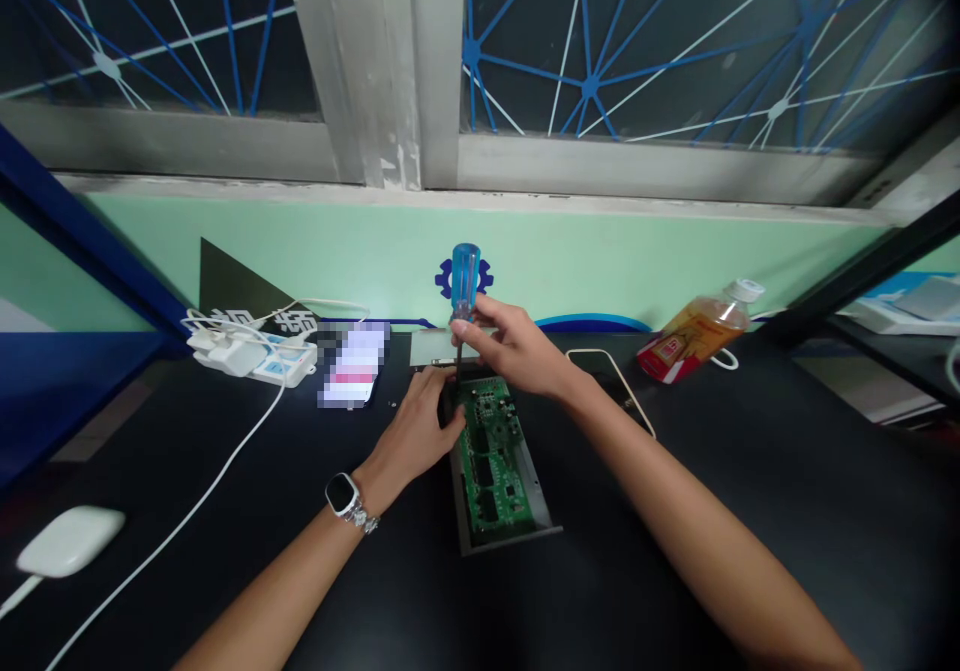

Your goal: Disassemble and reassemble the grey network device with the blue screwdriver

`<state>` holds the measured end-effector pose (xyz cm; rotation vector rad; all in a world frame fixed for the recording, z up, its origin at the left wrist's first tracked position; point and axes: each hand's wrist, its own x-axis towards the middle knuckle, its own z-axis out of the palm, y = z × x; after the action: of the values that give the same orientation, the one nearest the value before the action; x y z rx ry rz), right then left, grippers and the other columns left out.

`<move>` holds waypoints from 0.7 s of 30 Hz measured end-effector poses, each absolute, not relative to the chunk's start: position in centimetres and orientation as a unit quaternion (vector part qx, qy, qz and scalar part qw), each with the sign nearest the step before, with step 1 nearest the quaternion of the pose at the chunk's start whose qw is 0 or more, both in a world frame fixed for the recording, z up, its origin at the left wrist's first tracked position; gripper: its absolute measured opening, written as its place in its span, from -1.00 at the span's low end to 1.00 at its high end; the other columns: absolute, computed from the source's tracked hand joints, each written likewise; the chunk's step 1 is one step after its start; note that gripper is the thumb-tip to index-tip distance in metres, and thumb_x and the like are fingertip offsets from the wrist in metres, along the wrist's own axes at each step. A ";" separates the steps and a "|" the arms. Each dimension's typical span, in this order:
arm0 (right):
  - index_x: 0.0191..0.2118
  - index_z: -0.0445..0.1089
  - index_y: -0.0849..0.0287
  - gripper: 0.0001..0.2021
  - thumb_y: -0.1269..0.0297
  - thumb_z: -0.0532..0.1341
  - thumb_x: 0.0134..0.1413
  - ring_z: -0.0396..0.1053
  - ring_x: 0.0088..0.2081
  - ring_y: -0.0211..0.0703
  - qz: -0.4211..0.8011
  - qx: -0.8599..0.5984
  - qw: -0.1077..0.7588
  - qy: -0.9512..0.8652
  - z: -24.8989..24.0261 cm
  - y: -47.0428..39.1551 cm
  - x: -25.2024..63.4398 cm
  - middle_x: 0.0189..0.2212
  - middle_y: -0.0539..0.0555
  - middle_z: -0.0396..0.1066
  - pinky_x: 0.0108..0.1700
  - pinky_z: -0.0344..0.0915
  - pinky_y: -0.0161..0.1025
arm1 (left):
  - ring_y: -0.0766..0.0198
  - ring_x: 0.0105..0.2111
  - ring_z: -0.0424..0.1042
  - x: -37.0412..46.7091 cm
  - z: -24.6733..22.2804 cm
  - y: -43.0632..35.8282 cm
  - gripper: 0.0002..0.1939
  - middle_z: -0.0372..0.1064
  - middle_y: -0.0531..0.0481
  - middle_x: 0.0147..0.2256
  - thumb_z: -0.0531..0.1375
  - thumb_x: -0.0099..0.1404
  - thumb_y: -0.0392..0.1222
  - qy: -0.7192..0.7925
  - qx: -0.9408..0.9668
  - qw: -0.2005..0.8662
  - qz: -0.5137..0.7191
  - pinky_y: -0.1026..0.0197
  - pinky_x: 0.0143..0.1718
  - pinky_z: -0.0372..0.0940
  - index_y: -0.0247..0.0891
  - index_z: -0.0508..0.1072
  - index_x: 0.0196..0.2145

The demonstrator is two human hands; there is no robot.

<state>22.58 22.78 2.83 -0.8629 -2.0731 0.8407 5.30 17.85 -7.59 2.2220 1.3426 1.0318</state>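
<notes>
One screwdriver [466, 279] over one green board [491, 471]

The right hand [517, 346] pinches the screwdriver, tip down at the board's far end. The board lies in one metal case [514, 539], in the middle of the black table [750, 521]. The left hand [420, 426] covers the case's far left corner; I can't tell if it grips. By the table's back edge are one power strip [291, 359], two phones, one lit [356, 366], one dark [609, 383] and partly behind the right arm, and one bottle [694, 333]. One smooth white thing [71, 541] lies near the left edge.

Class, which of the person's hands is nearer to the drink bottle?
Right. The right hand, gripping the screwdriver, is left of the drink bottle; the left hand, at the left side of the metal case, is farther away.
</notes>
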 end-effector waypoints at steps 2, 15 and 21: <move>-0.22 0.31 0.15 -0.75 0.06 0.09 0.33 0.38 -0.27 -0.20 0.363 -0.322 0.359 -0.797 2.9 22.8 22.7 -0.30 0.05 0.41 -0.28 0.27 -0.24 | 0.03 0.05 0.34 5.3 -7.6 17.9 -0.62 0.34 -0.14 -0.01 0.15 0.31 -0.36 0.467 0.784 0.177 0.368 -0.07 0.12 0.27 -0.20 0.28 0.07; -0.33 0.14 0.08 -0.61 0.01 0.36 0.04 0.42 -0.42 -0.22 0.419 -0.355 0.458 -0.699 1.5 23.1 21.6 -0.49 -0.04 0.37 -0.41 0.28 -0.25 | 0.04 0.06 0.34 5.3 -8.1 18.1 -0.65 0.35 -0.13 -0.01 0.15 0.32 -0.37 0.464 0.781 0.185 0.375 -0.05 0.11 0.28 -0.21 0.29 0.04; -0.30 0.15 0.09 -0.72 0.06 0.24 0.21 0.48 -0.35 -0.21 0.384 -0.335 0.443 -0.738 1.8 22.8 21.9 -0.40 -0.03 0.35 -0.36 0.30 -0.25 | 0.04 0.04 0.36 5.2 -8.1 18.2 -0.66 0.37 -0.12 -0.04 0.16 0.29 -0.38 0.462 0.784 0.177 0.375 -0.05 0.10 0.29 -0.21 0.32 0.02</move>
<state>21.94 22.83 1.78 -0.8298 -1.8306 0.9522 5.21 18.23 -8.12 2.2179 1.3086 1.0622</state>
